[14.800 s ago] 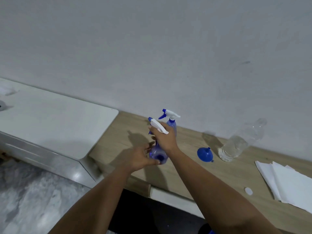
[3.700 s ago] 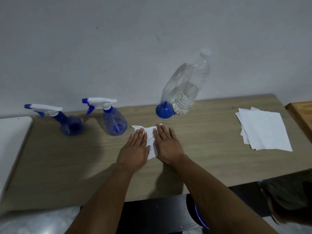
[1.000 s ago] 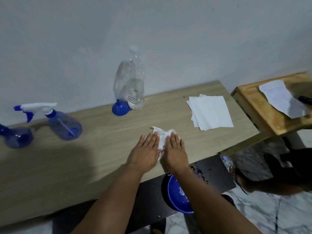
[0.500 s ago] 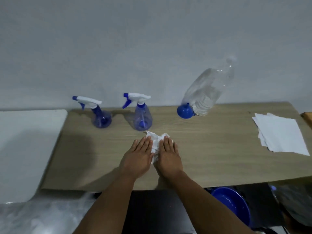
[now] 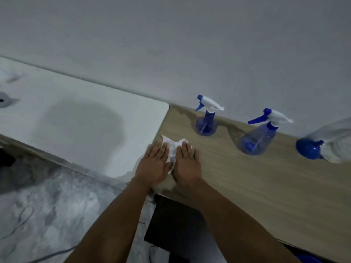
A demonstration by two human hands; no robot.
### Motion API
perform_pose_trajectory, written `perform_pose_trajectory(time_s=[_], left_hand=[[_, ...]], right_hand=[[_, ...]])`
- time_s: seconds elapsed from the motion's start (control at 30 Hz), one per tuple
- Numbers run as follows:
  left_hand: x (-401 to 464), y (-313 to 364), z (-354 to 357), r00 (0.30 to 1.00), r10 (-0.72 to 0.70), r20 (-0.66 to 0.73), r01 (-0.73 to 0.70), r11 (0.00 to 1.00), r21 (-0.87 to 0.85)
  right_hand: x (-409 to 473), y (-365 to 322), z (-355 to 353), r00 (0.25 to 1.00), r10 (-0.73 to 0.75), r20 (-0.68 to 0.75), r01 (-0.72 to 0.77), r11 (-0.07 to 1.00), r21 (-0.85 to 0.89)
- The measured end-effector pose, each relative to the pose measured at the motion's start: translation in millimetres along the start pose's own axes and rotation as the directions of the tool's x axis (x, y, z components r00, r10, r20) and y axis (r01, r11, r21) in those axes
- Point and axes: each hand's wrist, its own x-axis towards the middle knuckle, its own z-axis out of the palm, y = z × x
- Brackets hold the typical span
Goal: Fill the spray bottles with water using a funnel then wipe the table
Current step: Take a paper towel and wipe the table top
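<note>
My left hand [image 5: 154, 164] and my right hand [image 5: 188, 164] lie flat, fingers straight, side by side on a crumpled white paper towel [image 5: 173, 147], pressing it onto the wooden surface [image 5: 266, 186] at its left end. The towel bunches up between and ahead of my fingers. Near the wall stand two spray bottles, both upright, each with a clear blue body and a white trigger head with blue nozzle: the left spray bottle [image 5: 206, 120] and the right spray bottle [image 5: 260, 136], well apart. Further right a blue funnel [image 5: 307, 149] touches a clear plastic water bottle [image 5: 334, 141], cut off by the frame edge.
</note>
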Motion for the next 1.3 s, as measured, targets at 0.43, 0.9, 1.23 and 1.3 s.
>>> perform_pose_trajectory(time_s=[0.43, 0.9, 1.23, 1.3], left_hand=[[-12, 17, 10, 0.999, 0.027, -0.037, -0.028, 0.999, -0.036], [-52, 247, 21, 0.948, 0.319, -0.015, -0.319, 0.944, -0.087], [-15, 514, 23, 0.816, 0.571, 0.090, -0.568, 0.821, -0.063], [4, 546, 23, 0.816, 0.567, 0.114, -0.568, 0.822, -0.020]], right_hand=[[-18, 14, 8, 0.995, -0.098, 0.026, 0.099, 0.995, -0.030], [-232, 174, 40, 0.985, 0.074, -0.158, -0.060, 0.994, 0.091], [-384, 385, 26, 0.841, 0.499, -0.207, -0.487, 0.867, 0.108], [-387, 423, 17, 0.848, 0.493, -0.194, -0.482, 0.870, 0.102]])
